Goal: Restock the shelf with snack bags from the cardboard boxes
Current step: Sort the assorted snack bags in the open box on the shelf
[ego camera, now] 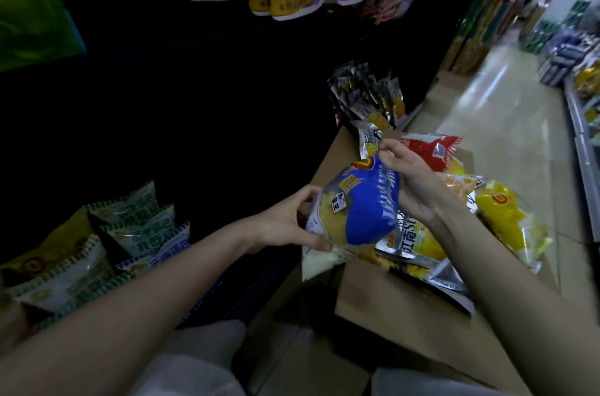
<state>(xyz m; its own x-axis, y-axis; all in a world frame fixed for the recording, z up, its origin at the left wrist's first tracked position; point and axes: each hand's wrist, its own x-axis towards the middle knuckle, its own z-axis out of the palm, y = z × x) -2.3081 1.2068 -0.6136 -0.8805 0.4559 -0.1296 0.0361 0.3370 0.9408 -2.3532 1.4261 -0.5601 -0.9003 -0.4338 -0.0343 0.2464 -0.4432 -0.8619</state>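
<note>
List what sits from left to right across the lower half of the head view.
green-and-white snack bags on the low shelf → left hand → blue snack bag, gripped by both hands → right hand → yellow snack bag lying over the cardboard box.

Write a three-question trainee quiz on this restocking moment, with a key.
1. True or false: the blue and yellow snack bag is held by both the left hand and the right hand.
2. Which lies farthest right in the open brown cardboard box? A) the red snack bag B) the yellow snack bag C) a purple bag
3. Fill in: the green and white striped snack bags sit on the low shelf to the person's ____.

Key: 1 true; 2 B; 3 left.
</note>
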